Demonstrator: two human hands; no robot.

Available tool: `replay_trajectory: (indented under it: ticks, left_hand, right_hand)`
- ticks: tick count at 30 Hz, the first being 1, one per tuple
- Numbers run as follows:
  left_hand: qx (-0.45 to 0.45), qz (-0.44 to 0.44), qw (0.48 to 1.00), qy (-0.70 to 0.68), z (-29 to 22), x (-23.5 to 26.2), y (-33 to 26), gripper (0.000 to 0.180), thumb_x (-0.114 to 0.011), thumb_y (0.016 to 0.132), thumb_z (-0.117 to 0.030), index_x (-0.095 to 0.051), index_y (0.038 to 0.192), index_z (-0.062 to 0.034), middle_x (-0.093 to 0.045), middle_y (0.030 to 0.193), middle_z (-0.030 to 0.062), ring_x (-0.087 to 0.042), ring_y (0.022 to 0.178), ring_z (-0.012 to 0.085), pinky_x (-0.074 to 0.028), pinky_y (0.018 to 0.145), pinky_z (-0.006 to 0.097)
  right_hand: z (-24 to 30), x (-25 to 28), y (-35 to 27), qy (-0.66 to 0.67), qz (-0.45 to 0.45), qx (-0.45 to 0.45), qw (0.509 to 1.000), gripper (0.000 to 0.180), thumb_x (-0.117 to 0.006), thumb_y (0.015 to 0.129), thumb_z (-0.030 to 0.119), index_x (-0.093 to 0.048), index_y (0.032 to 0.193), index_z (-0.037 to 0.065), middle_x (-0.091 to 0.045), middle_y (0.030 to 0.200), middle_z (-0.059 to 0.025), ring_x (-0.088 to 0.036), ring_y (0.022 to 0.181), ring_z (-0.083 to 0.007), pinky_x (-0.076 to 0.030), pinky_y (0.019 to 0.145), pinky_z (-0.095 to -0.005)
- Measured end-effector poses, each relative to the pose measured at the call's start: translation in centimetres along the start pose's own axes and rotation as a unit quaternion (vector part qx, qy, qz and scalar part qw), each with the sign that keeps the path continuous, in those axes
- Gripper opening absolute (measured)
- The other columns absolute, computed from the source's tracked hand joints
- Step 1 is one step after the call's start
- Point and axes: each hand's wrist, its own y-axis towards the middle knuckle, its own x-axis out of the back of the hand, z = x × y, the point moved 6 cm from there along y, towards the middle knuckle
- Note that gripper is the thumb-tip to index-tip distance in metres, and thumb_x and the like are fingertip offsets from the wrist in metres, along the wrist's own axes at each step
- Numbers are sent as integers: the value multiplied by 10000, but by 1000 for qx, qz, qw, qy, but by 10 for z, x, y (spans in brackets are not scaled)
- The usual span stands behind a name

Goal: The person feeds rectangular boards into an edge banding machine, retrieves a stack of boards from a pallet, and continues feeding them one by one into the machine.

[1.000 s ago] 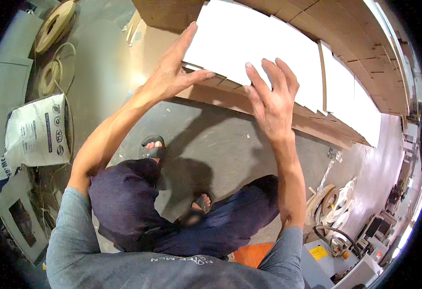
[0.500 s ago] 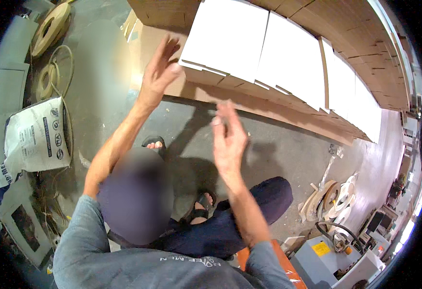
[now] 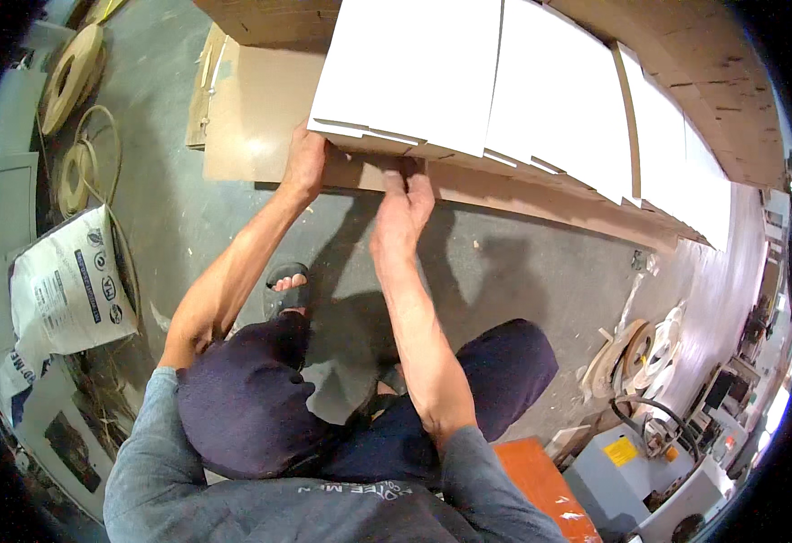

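Observation:
A white-topped cardboard stack (image 3: 414, 68) stands at the top middle, its nearer side showing brown layered edges. At its left near corner, my left hand (image 3: 306, 165) is closed around the edge, with most fingers hidden behind it. My right hand (image 3: 401, 214) reaches up to the front side of the same stack, a little right of the left hand. Its fingertips go into shadow below the white top, so their grip cannot be seen. Under the stack lies a brown cardboard sheet (image 3: 251, 109).
More white-topped stacks (image 3: 554, 95) continue rightward, with brown cardboard (image 3: 676, 72) behind. Rolls of edging strip (image 3: 75, 77) and a printed white sack (image 3: 70, 281) lie on the left. At the lower right are an orange board (image 3: 540, 484), a grey machine (image 3: 617, 480) and loose strip coils (image 3: 635, 357).
Both hands have come down from the air to the near side of the stack. The left hand has taken hold of its corner. My view has shifted slightly, and my left knee shows more.

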Motion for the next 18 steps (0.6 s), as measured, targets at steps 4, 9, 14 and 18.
replay_trajectory:
  ticks: [4,9,14,18]
  left_hand:
    - [26,20,999,10,7,6,5,389,-516,992,-294,-604,1180,34,-650,1034,101,-595,886,162,-501,756,321]
    - [19,10,997,69,4,12,6,454,-513,1004,-326,-561,1245,56,-618,1164,130,-566,1014,192,-476,877,361]
    - [13,22,997,79,9,17,16,488,-505,1009,-345,-534,1294,50,-572,1274,144,-521,1136,205,-436,965,373]
    - [-32,30,997,58,13,22,25,489,-510,1013,-345,-536,1308,44,-575,1280,136,-518,1158,198,-418,991,346]
  right_hand:
    - [0,-18,-7,40,16,12,999,304,-513,911,-66,-565,1210,-46,-586,1181,-65,-513,1080,-155,-368,996,-290]
    - [-10,-26,-11,72,19,21,997,309,-550,910,-49,-559,1218,-38,-588,1120,-53,-519,1020,-144,-400,944,-290]
    - [-6,-24,-14,97,18,29,995,298,-571,902,-45,-563,1200,-32,-587,1106,-53,-509,1018,-140,-407,933,-294]
    - [-8,6,-9,-67,7,92,994,415,-587,902,-23,-516,1311,-19,-592,1147,-67,-515,1055,-154,-406,954,-314]
